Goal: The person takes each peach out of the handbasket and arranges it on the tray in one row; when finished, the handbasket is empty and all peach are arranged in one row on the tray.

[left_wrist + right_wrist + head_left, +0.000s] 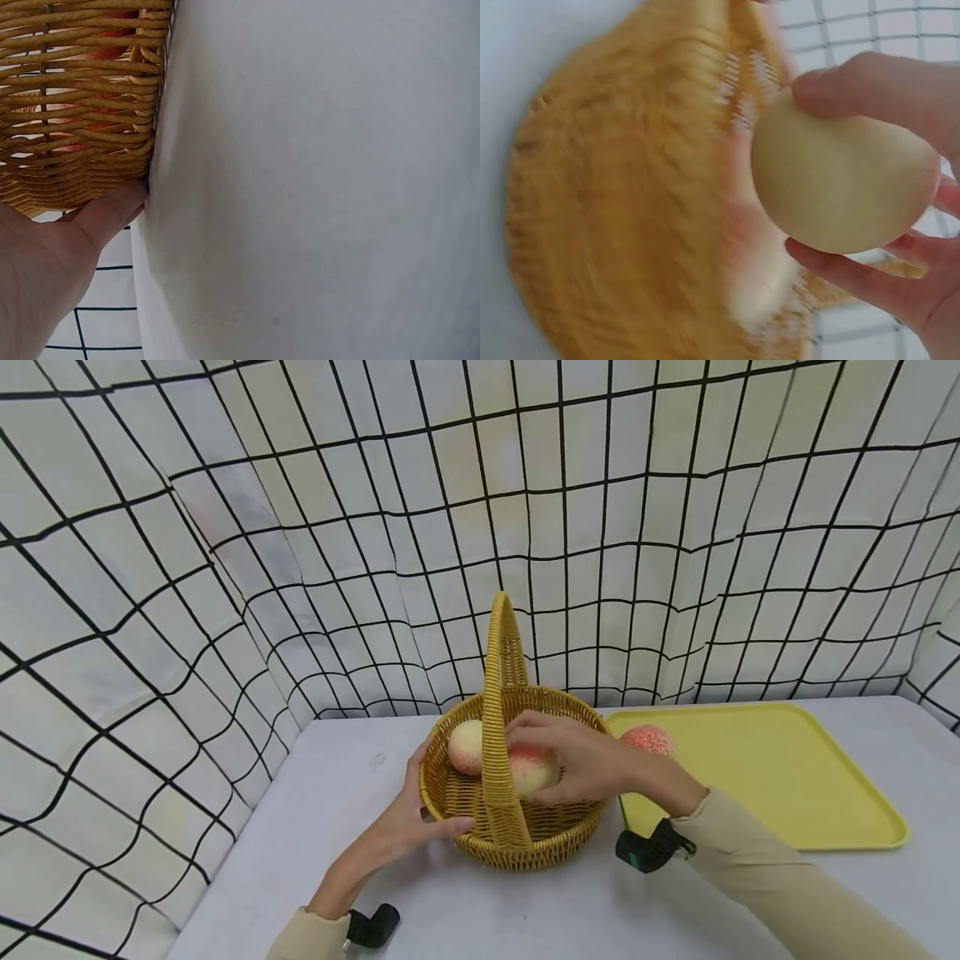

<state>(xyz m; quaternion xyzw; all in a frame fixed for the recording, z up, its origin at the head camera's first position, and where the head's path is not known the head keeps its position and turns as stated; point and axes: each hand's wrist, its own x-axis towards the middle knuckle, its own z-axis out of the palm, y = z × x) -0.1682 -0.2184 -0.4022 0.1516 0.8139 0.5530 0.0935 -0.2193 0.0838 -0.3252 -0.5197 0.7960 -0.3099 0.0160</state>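
A round wicker basket (pixel 566 843) with a tall arched handle (pixel 495 718) stands on the table. My left hand (pixel 408 818) holds its left side, the thumb along the front and the fingers around the outer wall; the left wrist view shows that thumb low against the weave. Inside the basket, left of the handle, lies a pale peach with a red blush (pixel 465 748). My right hand (pixel 588 760) grips another peach (pixel 840 180) between thumb and fingers, over the basket's right half. The handle partly covers both peaches in the head view.
A yellow tray (pixel 772 777) lies to the right of the basket, with a speckled red peach (pixel 647 739) near its left edge, partly behind my right wrist. White walls with a black grid net (pixel 562 560) rise behind and to the left of the white table (pixel 465 918).
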